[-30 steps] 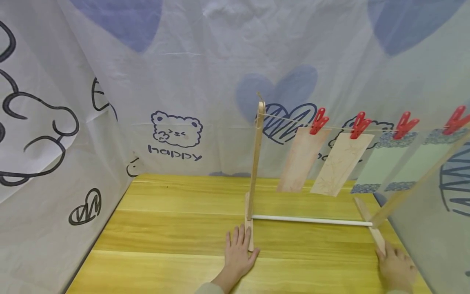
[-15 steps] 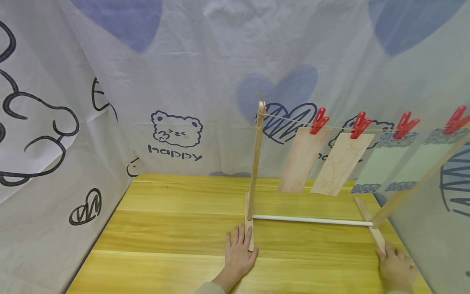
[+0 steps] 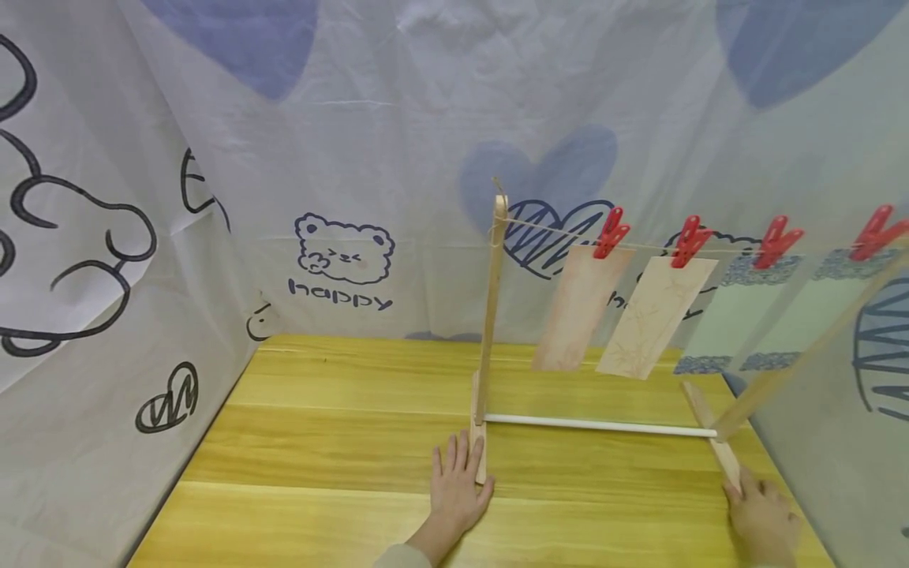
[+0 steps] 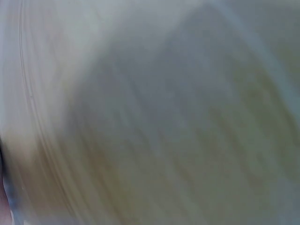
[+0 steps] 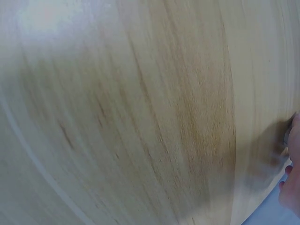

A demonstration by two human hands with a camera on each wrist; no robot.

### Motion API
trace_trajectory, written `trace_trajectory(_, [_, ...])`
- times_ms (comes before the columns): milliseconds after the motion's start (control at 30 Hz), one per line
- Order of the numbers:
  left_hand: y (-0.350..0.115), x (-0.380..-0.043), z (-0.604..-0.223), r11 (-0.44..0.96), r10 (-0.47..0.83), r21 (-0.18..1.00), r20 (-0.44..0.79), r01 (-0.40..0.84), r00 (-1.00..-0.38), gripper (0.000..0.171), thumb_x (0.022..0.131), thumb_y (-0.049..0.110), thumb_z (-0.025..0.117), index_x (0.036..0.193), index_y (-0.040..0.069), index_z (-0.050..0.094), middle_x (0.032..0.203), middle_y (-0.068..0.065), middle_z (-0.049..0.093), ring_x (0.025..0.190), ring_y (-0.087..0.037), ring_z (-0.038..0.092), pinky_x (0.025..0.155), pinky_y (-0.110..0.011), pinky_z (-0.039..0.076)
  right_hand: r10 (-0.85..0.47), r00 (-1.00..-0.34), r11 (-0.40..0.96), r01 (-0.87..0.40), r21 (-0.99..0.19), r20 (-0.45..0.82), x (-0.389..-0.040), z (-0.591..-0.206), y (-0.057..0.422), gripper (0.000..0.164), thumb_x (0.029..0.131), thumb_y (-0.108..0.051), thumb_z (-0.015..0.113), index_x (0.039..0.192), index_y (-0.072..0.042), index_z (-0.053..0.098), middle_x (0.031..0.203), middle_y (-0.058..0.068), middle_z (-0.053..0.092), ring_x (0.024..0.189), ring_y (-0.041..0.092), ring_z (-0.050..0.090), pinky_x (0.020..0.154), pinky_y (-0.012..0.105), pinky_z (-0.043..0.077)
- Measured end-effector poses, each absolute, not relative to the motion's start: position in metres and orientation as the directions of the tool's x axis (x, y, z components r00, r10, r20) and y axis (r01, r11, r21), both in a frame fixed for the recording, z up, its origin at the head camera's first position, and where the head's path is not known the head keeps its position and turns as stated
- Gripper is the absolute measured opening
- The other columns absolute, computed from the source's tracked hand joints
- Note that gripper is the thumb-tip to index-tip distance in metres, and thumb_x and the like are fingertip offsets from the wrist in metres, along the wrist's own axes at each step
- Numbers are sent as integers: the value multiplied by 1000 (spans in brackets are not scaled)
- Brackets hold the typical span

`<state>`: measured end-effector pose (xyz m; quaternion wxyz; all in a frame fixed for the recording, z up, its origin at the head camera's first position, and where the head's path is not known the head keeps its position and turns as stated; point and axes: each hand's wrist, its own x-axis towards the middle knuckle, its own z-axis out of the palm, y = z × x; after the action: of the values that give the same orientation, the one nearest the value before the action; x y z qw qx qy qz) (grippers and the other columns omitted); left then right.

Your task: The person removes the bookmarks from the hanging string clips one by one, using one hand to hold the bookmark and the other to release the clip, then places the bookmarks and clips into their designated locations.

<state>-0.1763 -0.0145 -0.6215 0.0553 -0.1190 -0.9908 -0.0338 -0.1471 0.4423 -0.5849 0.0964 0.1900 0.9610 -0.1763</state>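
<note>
A wooden rack [image 3: 489,323] stands on the table, with a white rod [image 3: 600,425] joining its two feet. My left hand [image 3: 457,493] lies with straight fingers on the near part of the left foot [image 3: 479,457], its thumb on the other side. At the right foot [image 3: 726,459], my right hand [image 3: 763,517] grips the near end between thumb and fingers. Red clothespins [image 3: 612,234] hold several paper strips on the string [image 3: 656,243]: a pinkish one [image 3: 582,308], a cream one [image 3: 656,317] and pale green ones [image 3: 738,315]. The left wrist view is blurred.
The wood-grain table [image 3: 319,450] carries the rack on its right half. Printed cloth walls [image 3: 398,158] close off the back and both sides. Close to the right wall [image 3: 852,442] are the rack's right post [image 3: 802,371] and my right hand.
The rack has shifted slightly left over the last half second. Both hands have moved left along with it, and the hanging strips and clothespins too.
</note>
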Motion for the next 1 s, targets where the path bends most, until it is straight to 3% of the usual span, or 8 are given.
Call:
trace_trajectory(700, [-26, -180, -618, 972, 218, 64, 127, 227, -968, 63, 91, 54, 30, 144, 21, 24, 150, -10, 19, 137, -29, 17, 108, -51, 13, 308, -933, 894, 351, -278, -188, -151, -590, 435, 75, 92, -60, 14, 142, -5, 15, 126, 37, 22, 114, 56, 23, 88, 67, 24])
trace_trajectory(1000, [-33, -181, -620, 973, 207, 81, 122, 218, -971, 62, 91, 53, 31, 144, 21, 25, 150, -11, 19, 137, -29, 17, 108, -52, 12, 297, -940, 897, 335, -287, -167, -151, -589, 428, 71, 94, -57, 15, 142, -5, 17, 127, 35, 24, 115, 54, 23, 90, 66, 21])
